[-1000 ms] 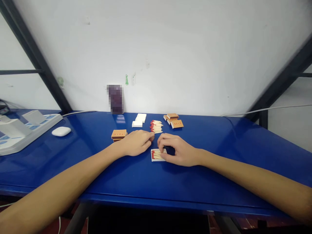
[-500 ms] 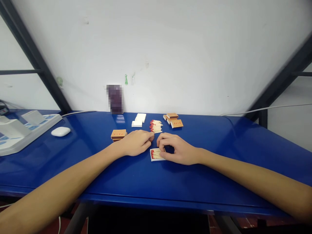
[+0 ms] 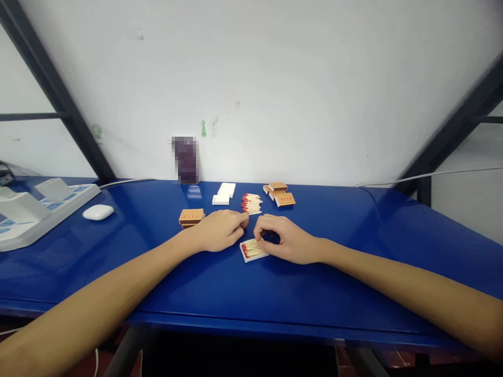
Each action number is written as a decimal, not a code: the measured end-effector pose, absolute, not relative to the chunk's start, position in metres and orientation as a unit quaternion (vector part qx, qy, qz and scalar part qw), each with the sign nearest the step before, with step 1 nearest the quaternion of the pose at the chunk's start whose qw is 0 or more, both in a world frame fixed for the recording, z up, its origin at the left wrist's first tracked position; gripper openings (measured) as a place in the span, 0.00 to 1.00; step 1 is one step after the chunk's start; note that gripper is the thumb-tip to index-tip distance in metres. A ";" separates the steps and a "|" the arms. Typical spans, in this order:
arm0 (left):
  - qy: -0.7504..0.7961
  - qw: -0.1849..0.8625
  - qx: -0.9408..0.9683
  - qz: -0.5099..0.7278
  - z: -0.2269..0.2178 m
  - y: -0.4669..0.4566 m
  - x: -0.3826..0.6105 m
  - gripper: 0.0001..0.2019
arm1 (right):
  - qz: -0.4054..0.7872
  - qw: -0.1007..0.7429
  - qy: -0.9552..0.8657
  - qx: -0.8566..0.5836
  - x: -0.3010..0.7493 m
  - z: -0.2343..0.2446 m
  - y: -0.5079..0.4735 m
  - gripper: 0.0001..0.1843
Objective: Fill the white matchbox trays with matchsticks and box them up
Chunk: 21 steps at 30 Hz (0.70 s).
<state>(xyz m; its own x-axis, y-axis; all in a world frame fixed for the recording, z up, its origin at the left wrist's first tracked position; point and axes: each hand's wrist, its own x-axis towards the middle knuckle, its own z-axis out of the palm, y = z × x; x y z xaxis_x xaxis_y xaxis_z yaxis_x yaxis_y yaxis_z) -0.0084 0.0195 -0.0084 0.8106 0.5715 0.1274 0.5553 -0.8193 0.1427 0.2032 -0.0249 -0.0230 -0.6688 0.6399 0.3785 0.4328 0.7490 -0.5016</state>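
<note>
A white matchbox tray (image 3: 256,258) holding red-tipped matches (image 3: 250,247) lies at an angle on the blue table. My right hand (image 3: 288,238) curls over its right end, thumb and fingertips closing at the tray and the matches, and covers that end. To the left, my left hand (image 3: 223,229) rests with fingers curled and drawn together. Its fingertips reach the near edge of a pile of loose matches (image 3: 252,203). One match end shows just beside them; whether they grip it is hidden.
Orange matchboxes are stacked left (image 3: 191,215) and behind right (image 3: 283,198). White trays (image 3: 221,199) stand behind my left hand. A white rounded case (image 3: 98,212) and a white panel with blocks (image 3: 51,212) are at far left. A blurred dark upright object (image 3: 186,159) leans at the wall.
The matchbox tray has turned slightly and its left end has come a little nearer to me. My right thumb and fingers have shifted slightly over it. My left hand stays in place.
</note>
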 end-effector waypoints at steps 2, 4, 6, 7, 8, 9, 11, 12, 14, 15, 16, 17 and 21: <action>0.298 0.051 0.950 0.082 -0.008 0.019 -0.008 0.06 | 0.191 0.275 -0.892 -0.302 0.203 -0.022 -0.025 0.05; 0.299 0.053 0.949 0.081 -0.007 0.018 -0.008 0.06 | 0.191 0.273 -0.892 -0.304 0.204 -0.022 -0.026 0.05; 0.300 0.055 0.949 0.080 -0.007 0.018 -0.008 0.06 | 0.189 0.271 -0.893 -0.305 0.204 -0.023 -0.026 0.04; 0.300 0.055 0.949 0.079 -0.007 0.018 -0.008 0.06 | 0.189 0.271 -0.894 -0.305 0.204 -0.023 -0.025 0.04; 0.300 0.055 0.949 0.078 -0.007 0.019 -0.008 0.06 | 0.188 0.272 -0.893 -0.305 0.204 -0.023 -0.025 0.04; 0.301 0.054 0.949 0.078 -0.007 0.019 -0.008 0.06 | 0.189 0.273 -0.892 -0.306 0.204 -0.024 -0.025 0.04; 0.302 0.055 0.949 0.077 -0.008 0.019 -0.009 0.06 | 0.189 0.275 -0.891 -0.309 0.203 -0.025 -0.024 0.05; 0.302 0.056 0.948 0.078 -0.008 0.019 -0.009 0.06 | 0.188 0.277 -0.890 -0.309 0.203 -0.025 -0.024 0.05; 0.302 0.057 0.948 0.080 -0.008 0.019 -0.009 0.05 | 0.187 0.278 -0.890 -0.308 0.202 -0.025 -0.024 0.05; 0.301 0.057 0.948 0.080 -0.008 0.019 -0.010 0.05 | 0.188 0.278 -0.891 -0.307 0.202 -0.024 -0.024 0.05; 0.300 0.058 0.949 0.081 -0.008 0.019 -0.010 0.05 | 0.190 0.276 -0.891 -0.307 0.203 -0.024 -0.024 0.05; 0.299 0.058 0.949 0.082 -0.009 0.019 -0.010 0.05 | 0.191 0.275 -0.891 -0.307 0.203 -0.024 -0.024 0.05; 0.295 0.057 0.950 0.083 -0.009 0.020 -0.010 0.05 | 0.192 0.273 -0.891 -0.307 0.203 -0.024 -0.024 0.06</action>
